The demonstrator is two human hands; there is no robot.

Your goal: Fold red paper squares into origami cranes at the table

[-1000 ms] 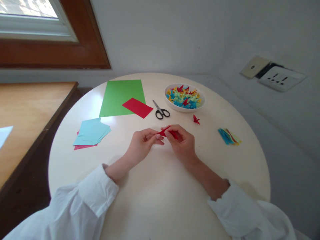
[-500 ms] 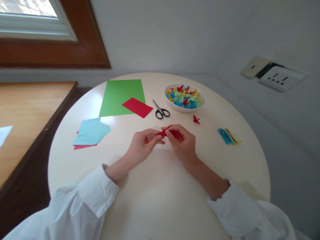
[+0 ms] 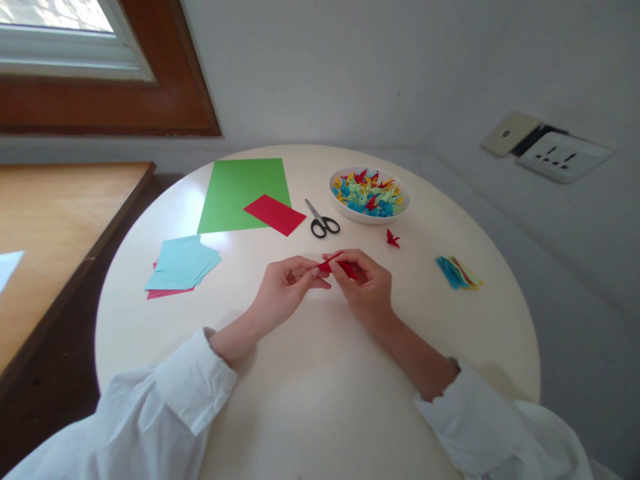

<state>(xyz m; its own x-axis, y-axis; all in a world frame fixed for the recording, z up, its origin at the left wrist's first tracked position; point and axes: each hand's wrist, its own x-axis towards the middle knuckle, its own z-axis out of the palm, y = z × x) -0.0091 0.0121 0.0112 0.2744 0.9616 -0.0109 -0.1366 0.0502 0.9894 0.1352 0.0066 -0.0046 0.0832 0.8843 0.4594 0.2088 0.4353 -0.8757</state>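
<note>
A small piece of folded red paper (image 3: 326, 266) is pinched between my two hands above the middle of the table. My left hand (image 3: 286, 288) grips its left end between thumb and fingers. On its other side, my right hand (image 3: 364, 285) is closed on the paper, the thumb pressed on top. My fingers cover much of the paper, so its exact folds are hidden. Just beyond the hands lie black-handled scissors (image 3: 323, 220), closed, and a small red paper crane (image 3: 393, 239).
A white bowl (image 3: 369, 219) of colourful paper cranes stands at the back. Green paper (image 3: 240, 190) lies under part of a red sheet (image 3: 275, 215). Light blue squares (image 3: 183, 263) are stacked at left, over pink-red ones. Folded strips (image 3: 457, 273) lie at right on the round table (image 3: 320, 400).
Almost nothing differs. Both hands stay in place on the red paper, with only a very slight shift of the fingers.
</note>
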